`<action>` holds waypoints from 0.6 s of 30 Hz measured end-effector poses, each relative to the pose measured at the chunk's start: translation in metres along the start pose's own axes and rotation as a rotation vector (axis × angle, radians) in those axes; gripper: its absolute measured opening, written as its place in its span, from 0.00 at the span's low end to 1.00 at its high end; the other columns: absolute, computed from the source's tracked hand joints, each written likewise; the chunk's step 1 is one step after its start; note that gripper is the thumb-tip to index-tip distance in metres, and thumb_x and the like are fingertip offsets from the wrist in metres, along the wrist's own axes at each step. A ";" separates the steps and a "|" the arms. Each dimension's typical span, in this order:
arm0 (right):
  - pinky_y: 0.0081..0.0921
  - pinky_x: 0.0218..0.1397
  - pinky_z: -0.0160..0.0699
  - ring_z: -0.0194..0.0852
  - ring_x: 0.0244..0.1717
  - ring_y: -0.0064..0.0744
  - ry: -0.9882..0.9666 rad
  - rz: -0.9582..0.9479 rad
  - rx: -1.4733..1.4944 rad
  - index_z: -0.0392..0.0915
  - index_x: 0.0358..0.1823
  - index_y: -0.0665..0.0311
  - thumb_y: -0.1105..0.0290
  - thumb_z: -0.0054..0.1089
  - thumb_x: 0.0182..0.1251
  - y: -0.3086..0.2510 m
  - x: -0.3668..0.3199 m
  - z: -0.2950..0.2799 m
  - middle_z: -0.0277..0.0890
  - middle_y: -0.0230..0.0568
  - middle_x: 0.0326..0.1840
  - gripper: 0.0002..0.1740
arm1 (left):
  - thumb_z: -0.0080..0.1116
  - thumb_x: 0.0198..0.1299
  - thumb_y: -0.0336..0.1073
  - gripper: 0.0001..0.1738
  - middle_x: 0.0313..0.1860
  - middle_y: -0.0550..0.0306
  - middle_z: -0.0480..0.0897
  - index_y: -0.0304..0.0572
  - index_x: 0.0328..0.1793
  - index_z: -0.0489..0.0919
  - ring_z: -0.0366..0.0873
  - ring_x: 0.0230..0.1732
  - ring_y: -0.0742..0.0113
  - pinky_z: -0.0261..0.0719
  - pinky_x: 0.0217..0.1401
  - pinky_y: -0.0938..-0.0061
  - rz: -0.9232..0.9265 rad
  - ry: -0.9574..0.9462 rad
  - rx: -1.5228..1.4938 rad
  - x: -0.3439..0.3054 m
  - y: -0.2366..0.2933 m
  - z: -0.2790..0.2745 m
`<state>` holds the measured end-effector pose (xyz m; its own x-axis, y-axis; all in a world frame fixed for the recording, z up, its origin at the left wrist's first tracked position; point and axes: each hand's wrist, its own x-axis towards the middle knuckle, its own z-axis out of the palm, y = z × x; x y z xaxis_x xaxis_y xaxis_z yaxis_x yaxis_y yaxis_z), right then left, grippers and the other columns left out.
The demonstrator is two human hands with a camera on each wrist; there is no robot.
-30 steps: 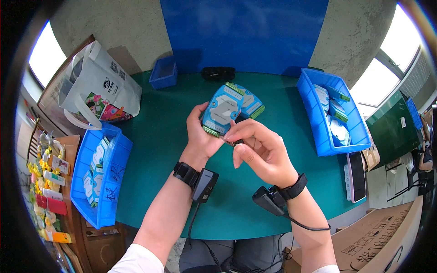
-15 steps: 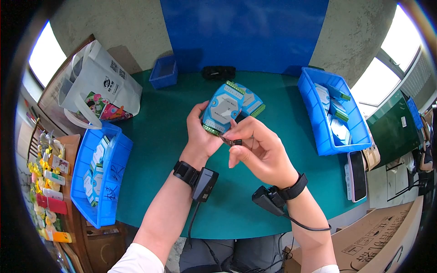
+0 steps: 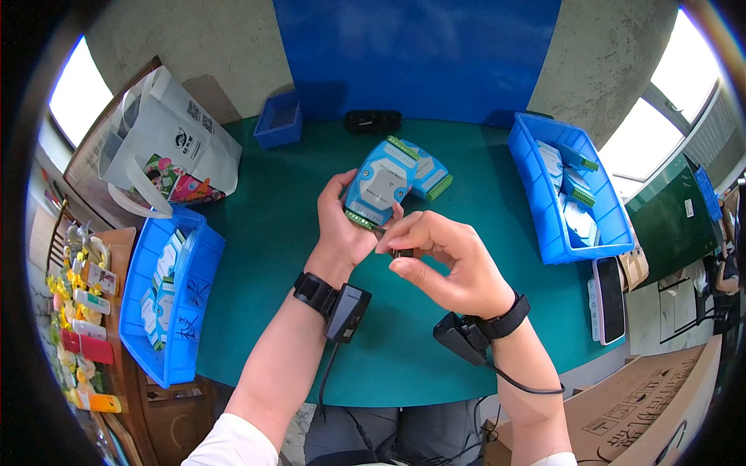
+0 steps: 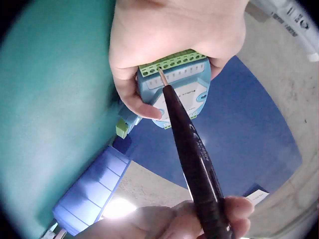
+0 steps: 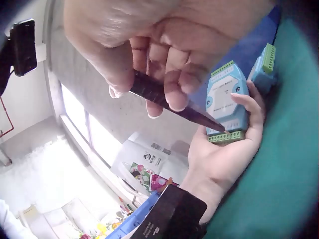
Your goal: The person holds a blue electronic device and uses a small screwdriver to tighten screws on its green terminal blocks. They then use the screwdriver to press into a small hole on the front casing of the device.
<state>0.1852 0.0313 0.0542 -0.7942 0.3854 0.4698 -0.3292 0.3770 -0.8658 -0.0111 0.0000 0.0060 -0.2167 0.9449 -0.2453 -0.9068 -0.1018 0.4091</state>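
My left hand [image 3: 340,227] holds a blue and white electronic module [image 3: 379,186], with fingers round its sides. Its green screw terminal block [image 4: 174,62] faces the palm side. In my right hand [image 3: 454,264] a dark screwdriver [image 4: 192,144] is pinched between thumb and fingers. The thin metal tip [image 4: 163,77] comes down right at one opening of that terminal block. On the table just behind the held module lies a second blue module [image 3: 432,172], partly covered by it in the head view.
Blue bins with more modules stand at the left [image 3: 200,272] and right [image 3: 532,179] of the green table [image 3: 474,186]. Further back are a small blue bin [image 3: 278,138] and a black object [image 3: 372,122]. A white bag [image 3: 175,140] stands back left; a phone [image 3: 609,299] lies right.
My right thumb and fingers have shifted a little on the screwdriver, and its handle has turned slightly. The left hand and held module stay nearly where they were.
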 end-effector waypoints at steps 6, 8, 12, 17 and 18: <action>0.24 0.49 0.85 0.84 0.46 0.25 0.067 -0.004 0.052 0.75 0.47 0.72 0.74 0.67 0.74 0.004 -0.001 0.005 0.82 0.48 0.53 0.10 | 0.48 0.71 0.52 0.28 0.59 0.43 0.83 0.38 0.65 0.78 0.81 0.58 0.47 0.84 0.53 0.59 0.026 -0.046 0.077 0.003 0.001 -0.007; 0.24 0.49 0.85 0.84 0.44 0.24 0.074 -0.001 0.052 0.74 0.47 0.72 0.74 0.66 0.74 0.004 -0.001 0.006 0.82 0.48 0.52 0.10 | 0.46 0.72 0.52 0.32 0.63 0.39 0.82 0.35 0.69 0.76 0.82 0.62 0.42 0.86 0.55 0.58 0.030 -0.077 0.093 0.007 0.001 -0.014; 0.22 0.46 0.83 0.83 0.40 0.22 0.126 -0.002 0.059 0.74 0.47 0.72 0.75 0.66 0.74 0.008 -0.001 0.010 0.83 0.47 0.50 0.10 | 0.44 0.73 0.52 0.32 0.62 0.38 0.83 0.33 0.69 0.76 0.83 0.62 0.42 0.85 0.62 0.52 0.048 -0.073 0.107 0.007 0.001 -0.012; 0.20 0.40 0.80 0.81 0.39 0.20 0.224 -0.007 0.119 0.75 0.47 0.72 0.76 0.67 0.73 0.013 -0.002 0.016 0.83 0.43 0.47 0.09 | 0.44 0.73 0.52 0.30 0.60 0.38 0.84 0.34 0.67 0.77 0.84 0.62 0.43 0.81 0.69 0.49 0.036 -0.088 0.081 0.008 0.001 -0.015; 0.20 0.41 0.81 0.82 0.38 0.21 0.224 -0.014 0.104 0.74 0.47 0.72 0.75 0.65 0.75 0.013 -0.002 0.016 0.83 0.46 0.48 0.09 | 0.44 0.73 0.52 0.30 0.61 0.39 0.84 0.34 0.67 0.77 0.84 0.62 0.43 0.81 0.69 0.49 0.028 -0.091 0.075 0.008 0.002 -0.015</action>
<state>0.1746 0.0221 0.0392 -0.6603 0.5621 0.4981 -0.3994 0.2989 -0.8667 -0.0201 0.0028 -0.0086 -0.2049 0.9667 -0.1536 -0.8705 -0.1083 0.4802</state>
